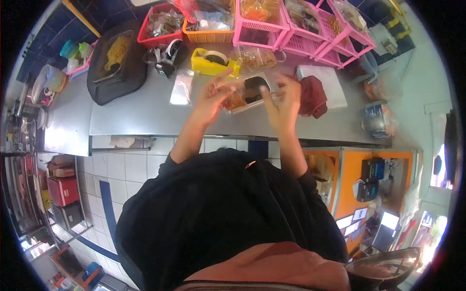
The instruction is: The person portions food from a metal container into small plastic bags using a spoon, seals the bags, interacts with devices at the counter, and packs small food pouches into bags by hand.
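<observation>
My left hand [211,102] is closed on a small clear plastic bag [235,100] with orange-brown food in it, above the steel counter. Just right of the bag lies a shallow, light-rimmed rectangular tray [260,79] with a dark, shiny middle. My right hand [285,99] is over the tray's right side, its thumb and forefinger apart and a little blurred. Behind my hands stands a yellow tape dispenser [204,65] with a roll of tape. Flat clear bags [182,88] lie left of my left hand. A dark red cloth [313,97] sits beside my right hand.
Pink baskets [303,46], a red basket [143,36] and an orange basket [208,37] with packets line the back of the steel counter [145,119]. A black container [116,89] with yellowish food stands at left. White sheets [337,92] lie under the cloth.
</observation>
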The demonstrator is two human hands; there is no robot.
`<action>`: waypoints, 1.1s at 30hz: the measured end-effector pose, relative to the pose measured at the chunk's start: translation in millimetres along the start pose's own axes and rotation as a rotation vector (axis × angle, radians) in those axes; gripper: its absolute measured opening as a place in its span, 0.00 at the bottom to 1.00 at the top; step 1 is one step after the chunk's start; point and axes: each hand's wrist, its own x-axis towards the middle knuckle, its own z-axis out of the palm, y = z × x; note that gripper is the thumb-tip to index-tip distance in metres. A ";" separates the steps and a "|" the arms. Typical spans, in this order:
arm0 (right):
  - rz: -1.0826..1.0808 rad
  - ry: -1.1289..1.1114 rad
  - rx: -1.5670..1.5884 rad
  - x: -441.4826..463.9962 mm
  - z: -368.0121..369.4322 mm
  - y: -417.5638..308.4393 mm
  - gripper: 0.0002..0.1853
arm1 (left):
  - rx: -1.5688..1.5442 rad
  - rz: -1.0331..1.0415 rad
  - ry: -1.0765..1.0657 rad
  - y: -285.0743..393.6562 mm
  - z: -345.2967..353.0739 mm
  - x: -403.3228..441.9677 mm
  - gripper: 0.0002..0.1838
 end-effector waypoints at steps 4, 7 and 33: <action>0.625 -0.482 0.799 5.8 1.9 -16.2 0.10 | -0.006 0.008 0.006 13.7 31.4 -5.7 0.25; 0.596 -0.311 1.031 1.6 4.2 -11.9 0.04 | 0.099 0.040 -0.001 3.1 19.7 -0.3 0.18; 0.474 -0.660 1.162 94.6 12.2 102.2 0.04 | 0.264 0.111 -0.022 -12.1 60.1 97.7 0.05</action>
